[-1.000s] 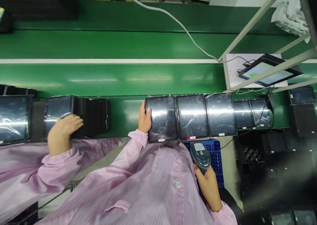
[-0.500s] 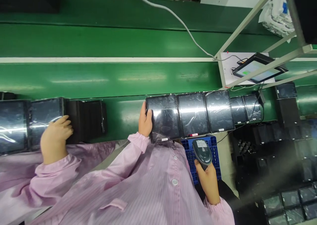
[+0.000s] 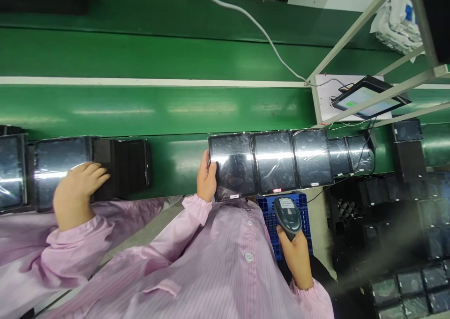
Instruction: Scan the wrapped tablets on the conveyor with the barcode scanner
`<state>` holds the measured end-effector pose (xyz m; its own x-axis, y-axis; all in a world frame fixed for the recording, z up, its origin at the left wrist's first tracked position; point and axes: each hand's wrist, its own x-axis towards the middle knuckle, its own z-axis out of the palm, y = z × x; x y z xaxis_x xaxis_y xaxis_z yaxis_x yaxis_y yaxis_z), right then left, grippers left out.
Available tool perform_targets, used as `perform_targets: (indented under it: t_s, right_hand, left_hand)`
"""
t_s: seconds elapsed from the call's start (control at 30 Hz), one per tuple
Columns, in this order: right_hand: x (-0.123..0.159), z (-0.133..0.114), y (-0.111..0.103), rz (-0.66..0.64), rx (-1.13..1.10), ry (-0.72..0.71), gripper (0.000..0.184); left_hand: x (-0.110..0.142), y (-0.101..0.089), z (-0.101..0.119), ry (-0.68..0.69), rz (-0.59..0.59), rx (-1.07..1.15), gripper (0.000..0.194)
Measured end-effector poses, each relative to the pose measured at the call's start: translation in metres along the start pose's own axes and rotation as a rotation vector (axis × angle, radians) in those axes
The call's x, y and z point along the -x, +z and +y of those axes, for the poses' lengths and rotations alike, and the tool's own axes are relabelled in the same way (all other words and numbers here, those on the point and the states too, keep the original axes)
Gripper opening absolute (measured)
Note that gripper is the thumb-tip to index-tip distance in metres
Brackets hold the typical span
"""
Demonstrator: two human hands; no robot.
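Note:
My left hand (image 3: 206,181) grips the left edge of a film-covered black tablet (image 3: 234,169), thumb by its face and fingers along its side. A small white label shows at that tablet's lower edge. Right beside it lie a second tablet (image 3: 274,164), with a red-and-white label, and a third tablet (image 3: 312,157). Lower right, my right hand (image 3: 295,251) is closed around the handle of a dark grey barcode scanner (image 3: 288,215). The scanner's head points up toward the tablets, apart from them.
At left, a co-worker's hand (image 3: 80,185) rests by another tablet (image 3: 58,164) and a dark stack (image 3: 128,166). A frame (image 3: 342,42) stands at right near a lit screen device (image 3: 371,98). A blue plastic pallet (image 3: 305,216) and rows of tablets (image 3: 411,281) lie below.
The leftmost tablet has shifted left, widening the gap beside its neighbour. The co-worker's fingers have moved slightly right. Both my hands stay almost where they were.

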<state>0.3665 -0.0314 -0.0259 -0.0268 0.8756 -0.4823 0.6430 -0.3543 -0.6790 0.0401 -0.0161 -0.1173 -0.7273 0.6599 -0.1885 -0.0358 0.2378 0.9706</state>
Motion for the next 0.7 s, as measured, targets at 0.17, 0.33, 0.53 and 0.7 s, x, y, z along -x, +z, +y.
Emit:
perform_targets:
  t_s: [0.17,0.33,0.53,0.7]
  right_hand:
    - [0.001,-0.002,0.0,0.005,-0.007,-0.013,0.048]
    - [0.004,-0.003,-0.002,0.014,-0.001,-0.017,0.053]
    - [0.008,-0.005,-0.012,-0.005,0.075,0.006,0.051]
    - [0.008,-0.005,-0.014,0.0,0.086,0.004,0.053]
  left_hand:
    - [0.001,0.001,-0.003,0.014,0.005,-0.016,0.069]
    - [0.002,0.001,-0.001,0.011,-0.009,-0.02,0.068]
    - [0.005,0.0,0.001,-0.014,-0.01,0.012,0.068]
    - [0.007,0.001,-0.002,-0.017,-0.005,0.024,0.067]
